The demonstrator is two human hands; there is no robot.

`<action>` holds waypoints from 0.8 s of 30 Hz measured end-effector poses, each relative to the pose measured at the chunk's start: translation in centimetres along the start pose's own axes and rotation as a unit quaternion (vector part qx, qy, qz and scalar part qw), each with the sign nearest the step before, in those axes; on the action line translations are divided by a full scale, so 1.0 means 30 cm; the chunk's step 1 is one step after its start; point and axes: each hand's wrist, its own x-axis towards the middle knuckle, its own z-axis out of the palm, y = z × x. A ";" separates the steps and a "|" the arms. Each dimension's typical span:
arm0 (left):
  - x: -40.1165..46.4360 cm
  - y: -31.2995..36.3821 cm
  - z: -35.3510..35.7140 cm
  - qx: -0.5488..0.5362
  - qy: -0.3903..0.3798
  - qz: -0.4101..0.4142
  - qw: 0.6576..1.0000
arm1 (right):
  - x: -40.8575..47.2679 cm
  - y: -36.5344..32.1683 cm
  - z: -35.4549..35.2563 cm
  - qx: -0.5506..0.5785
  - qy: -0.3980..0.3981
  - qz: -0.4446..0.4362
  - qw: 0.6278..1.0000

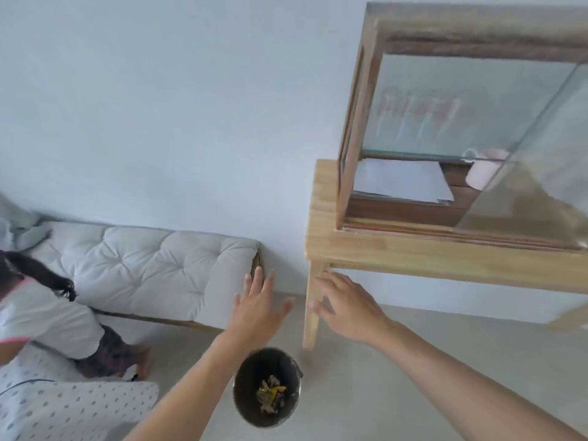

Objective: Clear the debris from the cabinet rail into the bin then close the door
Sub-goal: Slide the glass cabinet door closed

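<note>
A wooden cabinet with glass panels stands on a light wooden table at the right. Its glass door stands open, angled outward. The rail runs along the cabinet's bottom front edge; I cannot make out debris on it. A dark round bin sits on the floor below, with crumpled scraps inside. My left hand is empty with fingers spread, above the bin. My right hand is also empty and spread, beside the table leg.
Inside the cabinet lie white papers and a pink mug. A cushioned grey bench stands along the wall at left. A person crouches on the floor at far left, near a dotted fabric.
</note>
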 end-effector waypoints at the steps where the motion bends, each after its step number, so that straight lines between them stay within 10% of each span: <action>1: 0.019 0.058 -0.052 -0.004 0.015 0.014 1.000 | -0.011 0.011 -0.064 0.008 0.031 0.000 0.999; 15: 0.265 0.625 -0.347 -0.219 0.050 0.161 0.961 | -0.274 0.656 -0.564 -0.001 0.471 0.064 0.880; 24: 0.281 0.700 -0.259 -0.308 0.103 0.169 0.931 | -0.319 1.052 -0.782 -0.339 0.401 0.095 0.846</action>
